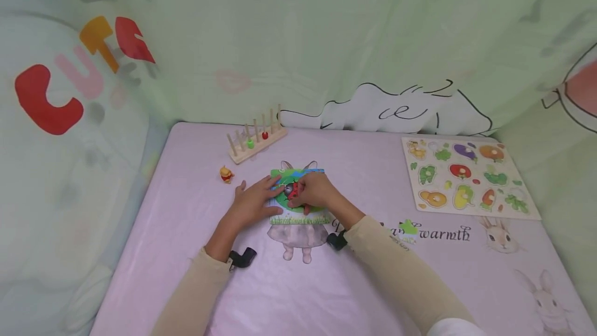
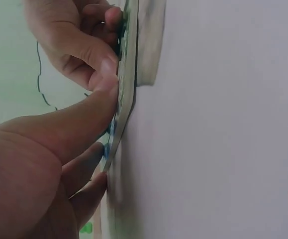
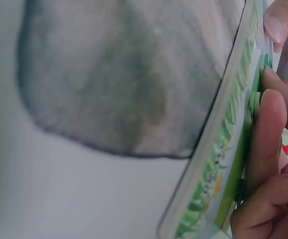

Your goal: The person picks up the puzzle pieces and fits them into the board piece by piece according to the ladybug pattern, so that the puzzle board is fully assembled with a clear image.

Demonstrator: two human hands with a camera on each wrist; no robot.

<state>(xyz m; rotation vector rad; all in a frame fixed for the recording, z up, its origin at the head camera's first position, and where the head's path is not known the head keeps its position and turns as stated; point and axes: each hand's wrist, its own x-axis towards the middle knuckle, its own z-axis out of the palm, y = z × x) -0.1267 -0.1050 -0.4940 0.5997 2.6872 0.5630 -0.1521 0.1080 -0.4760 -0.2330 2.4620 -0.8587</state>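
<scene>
A small picture puzzle board (image 1: 298,219) with a green and blue scene lies mid-table, printed with grass along its near edge. On it is a red and black ladybug puzzle piece (image 1: 289,191). My right hand (image 1: 319,190) comes in from the right and pinches the ladybug between thumb and curled fingers, partly covering it. From the left, my left hand (image 1: 252,202) rests on the board's left side with its fingers spread and fairly straight. The left wrist view has the board (image 2: 126,99) edge-on, both thumbs close together over its top face.
Behind stands a wooden peg rack (image 1: 258,148) with a green and a red bead. A small yellow bear figure (image 1: 226,174) is left of the board. A vegetable puzzle board (image 1: 471,178) lies back right; a green puzzle piece (image 1: 408,227) lies beyond my right sleeve (image 1: 401,268).
</scene>
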